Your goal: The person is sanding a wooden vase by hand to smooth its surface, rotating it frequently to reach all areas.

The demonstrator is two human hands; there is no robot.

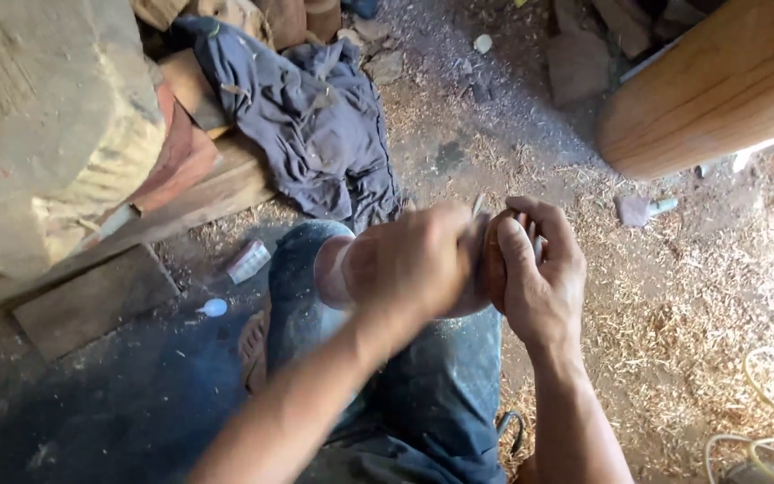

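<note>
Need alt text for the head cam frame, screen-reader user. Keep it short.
Seen from above, a person's left hand and right hand grip a rounded reddish wooden piece over a knee in blue jeans, a thin tool between them. Sawdust covers the floor; a dark cloth lies behind.

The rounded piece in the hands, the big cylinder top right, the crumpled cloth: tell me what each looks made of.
Rounded piece, held by the left hand and right hand: reddish-brown, smooth, probably carved wood; motion blur leaves it open.
Big cylinder: pale wood, smooth sanded surface with visible grain lines.
Crumpled cloth: soft woven fabric, dark blue-grey, folded and dusty with shavings.
</note>
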